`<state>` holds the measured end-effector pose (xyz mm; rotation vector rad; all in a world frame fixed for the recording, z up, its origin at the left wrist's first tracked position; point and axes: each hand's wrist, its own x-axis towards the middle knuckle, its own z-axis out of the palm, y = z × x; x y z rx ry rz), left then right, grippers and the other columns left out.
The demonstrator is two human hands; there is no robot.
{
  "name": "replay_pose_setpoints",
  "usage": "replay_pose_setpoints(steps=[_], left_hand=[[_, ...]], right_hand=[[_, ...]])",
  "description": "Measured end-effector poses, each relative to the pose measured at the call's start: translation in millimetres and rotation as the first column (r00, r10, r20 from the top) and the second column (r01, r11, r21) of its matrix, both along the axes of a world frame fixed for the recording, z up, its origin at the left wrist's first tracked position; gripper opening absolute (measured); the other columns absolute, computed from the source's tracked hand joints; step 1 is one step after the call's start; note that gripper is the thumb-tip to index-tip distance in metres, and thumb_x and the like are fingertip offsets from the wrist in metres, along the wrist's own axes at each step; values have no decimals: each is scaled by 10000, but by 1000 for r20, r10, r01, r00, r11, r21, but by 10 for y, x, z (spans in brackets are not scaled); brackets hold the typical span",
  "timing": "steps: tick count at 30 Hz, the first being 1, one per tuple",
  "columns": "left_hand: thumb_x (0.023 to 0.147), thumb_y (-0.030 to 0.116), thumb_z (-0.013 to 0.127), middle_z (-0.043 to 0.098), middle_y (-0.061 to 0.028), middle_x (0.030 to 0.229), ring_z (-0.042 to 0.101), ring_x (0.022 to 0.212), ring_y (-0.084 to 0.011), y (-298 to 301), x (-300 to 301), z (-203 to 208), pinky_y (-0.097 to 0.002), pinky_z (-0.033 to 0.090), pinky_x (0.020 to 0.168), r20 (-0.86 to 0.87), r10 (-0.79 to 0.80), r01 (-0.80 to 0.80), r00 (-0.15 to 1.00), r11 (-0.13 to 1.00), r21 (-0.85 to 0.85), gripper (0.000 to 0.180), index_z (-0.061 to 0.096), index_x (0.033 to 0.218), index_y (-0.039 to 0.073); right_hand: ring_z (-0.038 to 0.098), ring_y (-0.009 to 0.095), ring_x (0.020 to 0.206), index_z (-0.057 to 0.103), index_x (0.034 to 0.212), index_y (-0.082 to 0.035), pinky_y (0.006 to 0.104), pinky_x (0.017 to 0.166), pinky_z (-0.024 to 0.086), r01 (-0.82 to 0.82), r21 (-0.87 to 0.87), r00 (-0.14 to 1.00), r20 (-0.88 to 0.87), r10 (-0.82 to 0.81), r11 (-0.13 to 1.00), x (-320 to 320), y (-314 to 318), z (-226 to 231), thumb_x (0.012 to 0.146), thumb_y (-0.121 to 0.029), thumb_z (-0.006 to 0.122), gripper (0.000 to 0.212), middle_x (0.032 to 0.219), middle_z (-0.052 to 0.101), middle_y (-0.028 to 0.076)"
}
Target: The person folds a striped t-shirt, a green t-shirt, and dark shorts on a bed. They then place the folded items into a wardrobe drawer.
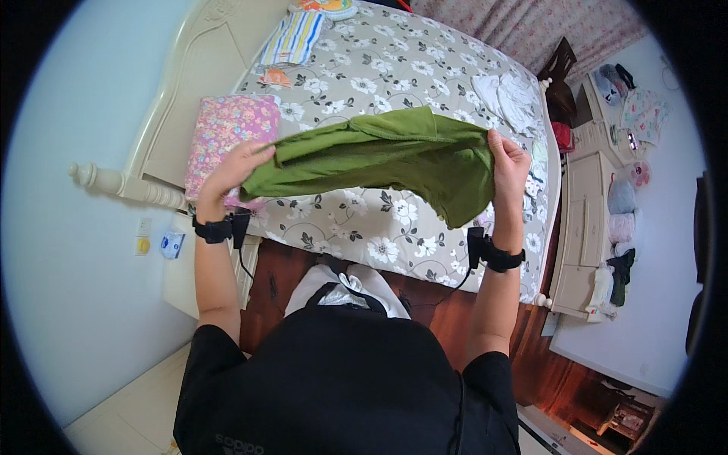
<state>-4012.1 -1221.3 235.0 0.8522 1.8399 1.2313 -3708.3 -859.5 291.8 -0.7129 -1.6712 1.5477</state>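
Note:
A green garment (379,163) is stretched sideways in the air above the bed (383,246), its middle sagging in loose folds. A seam runs along its upper part; which kind of garment it is I cannot tell. My left hand (231,171) is closed on its left end, near the pink folded bedding. At the right end, my right hand (512,167) pinches the upper corner, and the cloth droops below it. Both wrists wear black straps with small black boxes and cables.
Pink flowered bedding (227,136) lies by the headboard (201,68). Beyond it is a striped cloth (294,38). White clothes (512,98) lie at the bed's right side. A long white cabinet (584,227) along the right holds several folded clothes. A nightstand stands at left.

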Motion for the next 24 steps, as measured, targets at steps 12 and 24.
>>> replay_pose_setpoints(steps=[12, 24], left_hand=[[979, 207, 584, 676, -114, 1141, 642, 985, -141, 633, -524, 260, -270, 511, 848, 176, 227, -259, 958, 948, 183, 397, 564, 1288, -41], [838, 29, 653, 404, -194, 1501, 368, 1405, -326, 744, 223, -2638, -386, 279, 1166, -380, 316, -337, 869, 941, 11, 645, 426, 1441, 48]], right_hand=[[566, 75, 687, 709, 942, 67, 228, 622, 446, -71, 81, 937, 348, 39, 994, -421, 590, -259, 944, -216, 657, 288, 801, 665, 14], [372, 280, 1407, 372, 1415, 39, 368, 1162, 286, -319, -24, 909, 276, 313, 947, -319, 356, -2929, 852, 20, 633, 621, 1487, 405, 210]])
